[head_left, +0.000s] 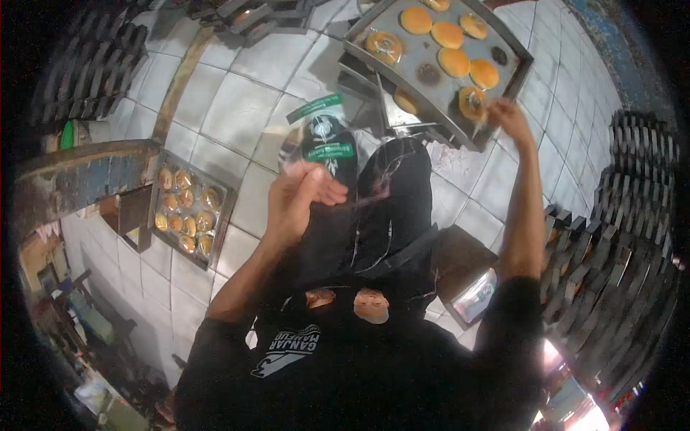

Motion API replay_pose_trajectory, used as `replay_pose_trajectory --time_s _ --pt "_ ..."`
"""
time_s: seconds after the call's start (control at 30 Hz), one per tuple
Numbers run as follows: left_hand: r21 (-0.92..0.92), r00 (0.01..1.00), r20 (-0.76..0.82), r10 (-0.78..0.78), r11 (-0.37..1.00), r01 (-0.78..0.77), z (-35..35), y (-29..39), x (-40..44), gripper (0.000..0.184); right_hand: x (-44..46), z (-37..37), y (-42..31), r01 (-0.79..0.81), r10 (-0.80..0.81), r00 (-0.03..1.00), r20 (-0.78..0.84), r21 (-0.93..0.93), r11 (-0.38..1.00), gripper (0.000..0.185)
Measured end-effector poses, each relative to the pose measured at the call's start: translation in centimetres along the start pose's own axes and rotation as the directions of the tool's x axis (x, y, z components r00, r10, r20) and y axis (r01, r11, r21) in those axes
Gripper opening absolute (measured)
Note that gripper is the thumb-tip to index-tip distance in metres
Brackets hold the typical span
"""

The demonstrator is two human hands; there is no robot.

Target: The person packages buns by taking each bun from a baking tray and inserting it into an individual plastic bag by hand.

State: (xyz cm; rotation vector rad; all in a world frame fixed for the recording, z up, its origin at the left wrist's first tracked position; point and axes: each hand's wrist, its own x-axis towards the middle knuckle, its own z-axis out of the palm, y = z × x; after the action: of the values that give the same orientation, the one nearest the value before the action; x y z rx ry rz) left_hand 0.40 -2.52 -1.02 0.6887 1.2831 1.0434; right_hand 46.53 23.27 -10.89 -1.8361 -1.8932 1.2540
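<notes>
My left hand [305, 192] is closed, with thumb pressed to fingers, on a clear plastic bag [329, 136] that has green and white print. The bag hangs over my dark trousers. Off to the right, my right hand [509, 118] has its fingers curled at the edge of a round bun with a patterned top [472, 103]. This bun lies at the near corner of a metal baking tray [528, 61]. Several golden buns [447, 34] sit in the same tray, beside dark stains on its bottom.
A second tray [226, 223] on the left holds several wrapped buns [185, 199]. More metal trays [381, 100] lie beneath the bun tray. Dark stacked pans [625, 208] stand at the right, others [86, 65] at the far left. White tiles [251, 100] cover the floor.
</notes>
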Motion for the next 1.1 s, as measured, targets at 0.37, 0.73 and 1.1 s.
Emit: replay_pose_trajectory --time_s 0.37,0.73,1.1 --pt "-0.027 0.982 -0.183 0.053 0.998 -0.059 0.3 -0.7 0.6 0.019 20.4 -1.4 7.7 0.007 -0.171 0.944 -0.281 -0.502 0.865 0.086" --pt "-0.055 0.985 -0.159 0.071 0.995 -0.081 0.4 -0.7 0.7 0.029 -0.3 0.5 -3.2 0.001 0.133 0.941 -0.311 0.394 0.919 0.058" --pt "-0.596 0.992 -0.091 -0.087 0.803 0.016 -0.1 0.7 4.7 0.024 -24.3 15.1 -27.1 0.554 -0.435 0.818 -0.375 0.315 0.770 0.047"
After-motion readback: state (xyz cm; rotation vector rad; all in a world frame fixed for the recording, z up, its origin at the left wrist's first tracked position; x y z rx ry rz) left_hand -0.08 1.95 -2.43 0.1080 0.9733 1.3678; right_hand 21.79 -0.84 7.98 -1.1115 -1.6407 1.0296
